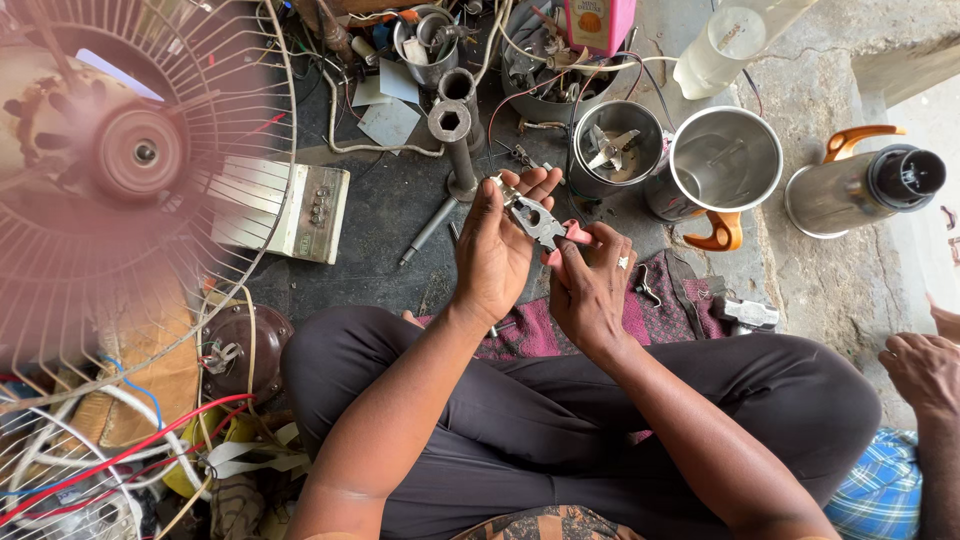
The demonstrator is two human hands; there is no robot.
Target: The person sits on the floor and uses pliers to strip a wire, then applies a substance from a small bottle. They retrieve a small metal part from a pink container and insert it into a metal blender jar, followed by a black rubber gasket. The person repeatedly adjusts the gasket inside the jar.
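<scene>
I sit cross-legged on the floor, both hands raised over my knees. My right hand (pixel 592 290) grips the pink handles of a pair of pliers (pixel 545 224). The metal jaws point up and left into my left hand (pixel 495 250). My left fingers pinch a small metal part (pixel 506 189) at the plier jaws; what the part is I cannot tell. A ring shows on one right finger.
A fan with a wire guard (pixel 120 170) fills the left. Steel mixer jars (pixel 722 165) (pixel 612 148) (pixel 860 190) stand ahead on the right, a socket tube (pixel 455 140) ahead. A hammer (pixel 748 314) lies on a maroon cloth (pixel 655 315). Another person's hand (pixel 925 370) rests at far right.
</scene>
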